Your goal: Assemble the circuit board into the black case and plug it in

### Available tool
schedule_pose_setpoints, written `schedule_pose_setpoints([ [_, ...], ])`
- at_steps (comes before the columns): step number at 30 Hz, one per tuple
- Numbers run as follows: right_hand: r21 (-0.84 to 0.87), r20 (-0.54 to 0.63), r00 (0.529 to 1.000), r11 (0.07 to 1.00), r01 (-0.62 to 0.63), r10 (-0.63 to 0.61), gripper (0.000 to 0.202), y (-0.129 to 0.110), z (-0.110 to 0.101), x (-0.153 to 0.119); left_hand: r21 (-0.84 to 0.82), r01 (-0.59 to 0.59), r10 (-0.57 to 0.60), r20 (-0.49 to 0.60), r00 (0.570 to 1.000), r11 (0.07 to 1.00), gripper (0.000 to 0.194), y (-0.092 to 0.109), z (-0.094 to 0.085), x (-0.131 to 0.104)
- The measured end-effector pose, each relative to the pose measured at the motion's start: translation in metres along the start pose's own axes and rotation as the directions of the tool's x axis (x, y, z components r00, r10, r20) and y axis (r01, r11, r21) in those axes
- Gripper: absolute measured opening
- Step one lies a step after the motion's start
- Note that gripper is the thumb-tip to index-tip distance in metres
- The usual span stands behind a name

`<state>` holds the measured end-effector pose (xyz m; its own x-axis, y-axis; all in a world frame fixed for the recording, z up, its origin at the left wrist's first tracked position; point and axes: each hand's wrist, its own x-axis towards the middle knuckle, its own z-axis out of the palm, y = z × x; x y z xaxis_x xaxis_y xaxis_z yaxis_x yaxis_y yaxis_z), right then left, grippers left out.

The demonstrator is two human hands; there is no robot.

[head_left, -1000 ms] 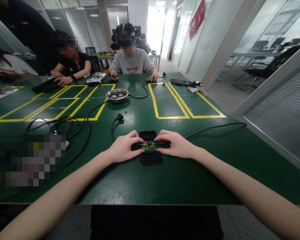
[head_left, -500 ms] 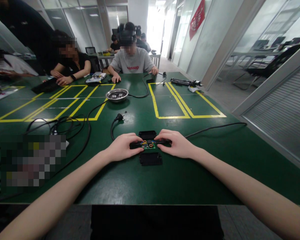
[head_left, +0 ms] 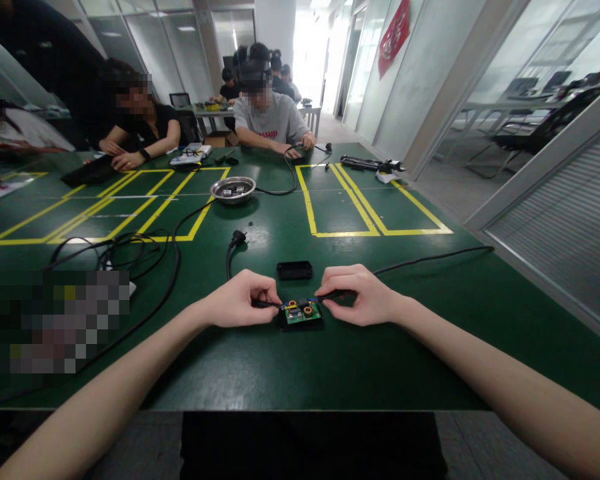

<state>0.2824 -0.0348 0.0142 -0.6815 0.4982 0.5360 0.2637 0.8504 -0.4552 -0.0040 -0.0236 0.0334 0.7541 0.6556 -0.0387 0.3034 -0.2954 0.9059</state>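
A green circuit board (head_left: 303, 312) with copper coils lies over a black casing half (head_left: 308, 326), which it mostly hides. My left hand (head_left: 245, 298) pinches the black cable at the board's left end. On the right, my right hand (head_left: 359, 295) grips the black cable that enters the board's other end. Small blue and yellow wires show at the cable ends. Beyond the board rests another black casing half (head_left: 295, 270), open side up and touched by neither hand.
A black plug (head_left: 239, 239) lies behind my left hand. Farther back stands a metal bowl (head_left: 233, 190) holding small metal parts. Coiled cables (head_left: 115, 250) cover the left side. Across the green table (head_left: 405, 373), a person in a grey shirt handles a black object.
Both hands have moved slightly toward me, bringing the circuit board from between the two casing halves to over the nearer one. The person opposite has moved a hand toward the black object.
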Motion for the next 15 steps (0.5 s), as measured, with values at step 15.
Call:
schedule_pose_setpoints([
  [15, -0.309, 0.041, 0.999, 0.951, -0.012, 0.026, 0.015, 0.006, 0.003, 0.000, 0.543, -0.164, 0.262, -0.109, 0.959, 0.824, 0.012, -0.014, -0.001, 0.003],
])
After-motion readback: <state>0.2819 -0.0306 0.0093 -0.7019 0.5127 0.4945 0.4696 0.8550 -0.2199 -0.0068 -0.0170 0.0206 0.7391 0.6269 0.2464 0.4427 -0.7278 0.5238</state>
